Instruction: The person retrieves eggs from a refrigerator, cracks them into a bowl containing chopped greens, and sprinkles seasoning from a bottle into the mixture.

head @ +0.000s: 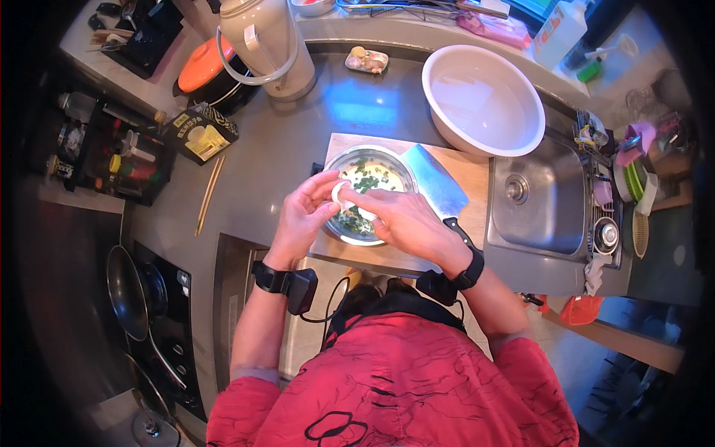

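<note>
Both of my hands are over a metal bowl [371, 150] that holds a pale mixture with chopped greens [366, 183]. My left hand [299, 215] grips a white eggshell piece [337, 193] between thumb and fingers. My right hand [416, 220] reaches in from the right, its index finger against that shell. Another white shell piece [366, 214] shows beneath my right fingers, which seem curled around it. The bowl sits on a wooden cutting board [475, 173]. Beside it lies a cleaver [438, 179], its black handle partly behind my right wrist.
A large white basin [483, 100] stands behind the board, near the steel sink [536, 207]. Chopsticks [209, 195] and a printed food pouch [201, 134] lie left. Farther back are a beige jug [268, 50], an orange-lidded pot [205, 64] and a small dish [367, 60]. A pan [127, 293] rests over the stove.
</note>
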Available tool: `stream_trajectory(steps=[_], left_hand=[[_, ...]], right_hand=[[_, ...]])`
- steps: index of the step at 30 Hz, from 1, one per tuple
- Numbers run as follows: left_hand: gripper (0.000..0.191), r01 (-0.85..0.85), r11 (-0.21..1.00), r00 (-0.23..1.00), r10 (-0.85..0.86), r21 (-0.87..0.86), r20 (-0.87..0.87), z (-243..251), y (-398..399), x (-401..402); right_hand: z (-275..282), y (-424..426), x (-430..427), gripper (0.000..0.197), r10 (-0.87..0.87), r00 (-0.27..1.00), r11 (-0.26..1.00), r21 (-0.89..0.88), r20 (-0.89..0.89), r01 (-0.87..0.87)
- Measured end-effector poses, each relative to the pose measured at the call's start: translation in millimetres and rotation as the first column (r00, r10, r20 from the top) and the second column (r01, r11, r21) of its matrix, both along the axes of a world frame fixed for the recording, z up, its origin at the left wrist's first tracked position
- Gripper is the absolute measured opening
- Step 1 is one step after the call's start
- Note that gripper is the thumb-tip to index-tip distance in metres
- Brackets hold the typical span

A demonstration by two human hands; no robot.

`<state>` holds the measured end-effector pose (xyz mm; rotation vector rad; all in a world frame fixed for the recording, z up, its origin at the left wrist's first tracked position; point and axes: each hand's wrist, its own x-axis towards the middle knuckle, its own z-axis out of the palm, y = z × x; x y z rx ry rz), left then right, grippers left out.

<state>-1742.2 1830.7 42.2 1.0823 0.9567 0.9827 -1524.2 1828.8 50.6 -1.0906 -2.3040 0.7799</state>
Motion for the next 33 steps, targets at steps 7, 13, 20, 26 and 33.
stream_trajectory(steps=[7, 13, 20, 26, 33], left_hand=[[0.052, 0.065, 0.998, 0.998, -0.065, 0.0, -0.025, 6.5, 1.6, -7.5], [0.053, 0.088, 0.995, 0.995, -0.09, -0.039, -0.042, 3.0, 1.0, -7.9], [0.052, 0.054, 0.996, 0.993, -0.06, -0.068, -0.098, 3.1, 4.8, -12.8], [0.051, 0.085, 0.99, 0.992, -0.095, -0.116, -0.082, 16.8, 7.3, -7.1], [0.052, 0.061, 0.998, 0.942, -0.048, 0.028, -0.333, 13.5, 10.2, -11.8]], right_hand=[[10.5, 2.4, -2.7, 0.056, 0.108, 0.982, 0.994, 0.015, 0.152, -0.111], [4.9, -3.4, -5.0, 0.06, -0.038, 0.93, 0.956, 0.284, 0.366, -0.072], [9.1, -8.0, 0.9, 0.063, -0.137, 0.935, 0.923, 0.385, 0.326, 0.001], [17.5, -7.9, -5.1, 0.056, -0.053, 0.929, 0.952, 0.3, 0.368, -0.065], [4.1, -8.3, 1.7, 0.056, -0.091, 0.954, 0.95, 0.312, 0.285, -0.002]])
